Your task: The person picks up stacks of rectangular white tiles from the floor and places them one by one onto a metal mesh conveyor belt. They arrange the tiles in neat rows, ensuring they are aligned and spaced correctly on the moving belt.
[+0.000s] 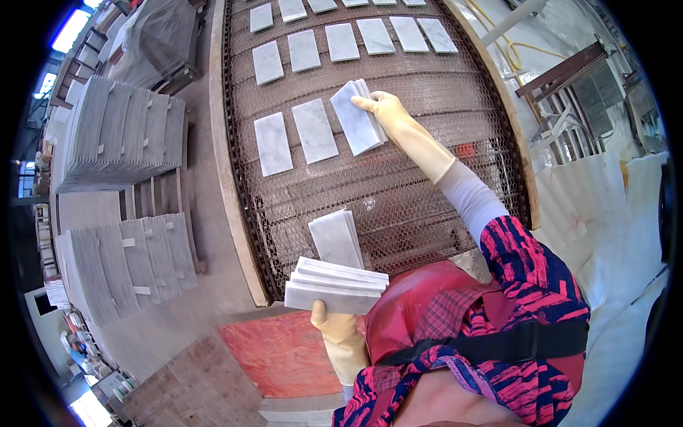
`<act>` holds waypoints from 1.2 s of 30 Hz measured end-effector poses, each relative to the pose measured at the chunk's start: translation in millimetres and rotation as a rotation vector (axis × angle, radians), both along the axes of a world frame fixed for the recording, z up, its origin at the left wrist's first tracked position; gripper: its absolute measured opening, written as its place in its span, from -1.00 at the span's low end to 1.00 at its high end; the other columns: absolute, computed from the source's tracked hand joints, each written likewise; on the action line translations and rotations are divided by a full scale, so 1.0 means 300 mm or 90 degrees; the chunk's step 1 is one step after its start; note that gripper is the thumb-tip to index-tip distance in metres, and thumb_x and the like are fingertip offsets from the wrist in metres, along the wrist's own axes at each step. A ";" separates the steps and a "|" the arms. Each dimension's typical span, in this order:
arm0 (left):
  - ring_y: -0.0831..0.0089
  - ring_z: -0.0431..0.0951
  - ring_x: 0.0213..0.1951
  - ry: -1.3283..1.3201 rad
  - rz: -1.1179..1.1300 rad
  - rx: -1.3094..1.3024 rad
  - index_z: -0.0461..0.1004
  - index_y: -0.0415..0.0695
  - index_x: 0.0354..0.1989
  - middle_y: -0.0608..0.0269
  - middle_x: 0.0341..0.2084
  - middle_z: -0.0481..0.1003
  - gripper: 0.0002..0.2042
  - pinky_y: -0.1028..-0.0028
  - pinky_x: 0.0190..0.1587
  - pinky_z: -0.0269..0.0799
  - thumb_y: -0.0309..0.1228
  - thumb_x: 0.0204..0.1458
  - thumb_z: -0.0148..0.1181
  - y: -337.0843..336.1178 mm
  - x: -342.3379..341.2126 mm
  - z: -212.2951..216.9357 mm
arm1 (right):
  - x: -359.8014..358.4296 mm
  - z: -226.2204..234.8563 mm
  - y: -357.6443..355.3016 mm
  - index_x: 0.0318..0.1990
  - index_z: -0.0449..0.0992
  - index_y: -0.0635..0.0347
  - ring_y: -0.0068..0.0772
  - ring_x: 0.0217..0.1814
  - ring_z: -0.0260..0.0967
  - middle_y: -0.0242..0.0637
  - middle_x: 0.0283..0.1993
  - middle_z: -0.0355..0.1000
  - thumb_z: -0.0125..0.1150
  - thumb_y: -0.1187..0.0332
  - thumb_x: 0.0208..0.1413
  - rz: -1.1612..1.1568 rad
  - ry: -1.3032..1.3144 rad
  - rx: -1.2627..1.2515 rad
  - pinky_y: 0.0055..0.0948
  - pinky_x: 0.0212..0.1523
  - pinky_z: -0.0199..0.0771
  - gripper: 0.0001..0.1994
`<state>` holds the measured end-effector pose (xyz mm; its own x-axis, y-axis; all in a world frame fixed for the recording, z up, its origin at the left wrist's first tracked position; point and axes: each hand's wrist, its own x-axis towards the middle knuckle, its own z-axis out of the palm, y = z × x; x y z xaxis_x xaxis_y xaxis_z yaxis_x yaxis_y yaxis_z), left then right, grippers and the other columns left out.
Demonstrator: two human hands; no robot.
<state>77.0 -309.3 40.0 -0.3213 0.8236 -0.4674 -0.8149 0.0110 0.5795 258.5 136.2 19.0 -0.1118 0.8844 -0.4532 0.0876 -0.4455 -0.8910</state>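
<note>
Mesh conveyor below; left hand grips tile stack; right hand grips tiles.

Grey concrete floor beside stacked stone slabs, with what may be bright windows far left.

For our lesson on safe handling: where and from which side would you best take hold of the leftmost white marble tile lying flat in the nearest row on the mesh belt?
Grip the flat white rectangular marble tile across its two long edges, coming from above. It lies flat on the wire mesh conveyor belt, with a gap to the neighbouring tile, so fingers can probably reach both edges.
</note>
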 end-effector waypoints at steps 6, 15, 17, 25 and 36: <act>-0.03 0.38 0.40 -0.006 0.010 -0.094 0.26 -0.14 0.53 0.02 0.42 0.38 -0.15 -0.19 0.46 0.27 0.13 0.18 0.33 -0.027 0.043 0.011 | 0.000 -0.117 0.062 0.35 0.49 0.42 -0.18 0.21 0.60 0.01 0.23 0.62 0.53 -0.01 0.20 -0.039 -0.118 0.039 -0.22 0.25 0.56 -0.25; -0.09 0.42 0.35 -0.035 -0.040 0.004 0.24 -0.13 0.54 -0.03 0.38 0.41 -0.11 -0.23 0.43 0.30 0.14 0.12 0.35 -0.050 0.059 -0.028 | 0.195 0.026 0.078 0.29 0.57 0.36 -0.20 0.18 0.64 0.00 0.17 0.66 0.52 0.01 0.21 -0.042 -0.153 0.046 -0.25 0.23 0.58 -0.33; -0.09 0.44 0.33 -0.080 -0.065 0.077 0.25 -0.14 0.53 -0.04 0.36 0.43 -0.10 -0.22 0.42 0.31 0.18 0.12 0.31 -0.059 0.054 -0.047 | 0.223 0.027 0.082 0.29 0.55 0.40 -0.23 0.18 0.63 -0.02 0.17 0.66 0.53 0.02 0.22 -0.038 -0.190 0.054 -0.26 0.22 0.58 -0.33; -0.11 0.48 0.27 0.052 -0.073 -0.051 0.24 -0.18 0.51 -0.09 0.31 0.45 -0.06 -0.22 0.36 0.38 0.28 0.11 0.21 -0.080 0.104 -0.043 | 0.325 -0.137 0.148 0.25 0.62 0.33 -0.24 0.19 0.63 -0.04 0.17 0.67 0.41 -0.14 0.28 -0.052 -0.215 0.080 -0.24 0.22 0.56 -0.32; -0.14 0.55 0.20 -0.053 -0.064 0.064 0.31 -0.20 0.45 -0.11 0.21 0.52 -0.07 -0.23 0.30 0.45 0.22 0.02 0.33 -0.042 0.167 -0.023 | 0.562 -0.019 0.185 0.30 0.63 0.08 -0.06 0.31 0.59 -0.08 0.28 0.63 0.27 -0.20 0.32 -0.019 -0.435 0.088 -0.18 0.33 0.51 -0.38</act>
<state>127.2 -321.8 33.0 -0.1988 0.8938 -0.4019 -0.8577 0.0397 0.5126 427.2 191.7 13.3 0.1829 0.9375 -0.2961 0.6382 -0.3423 -0.6896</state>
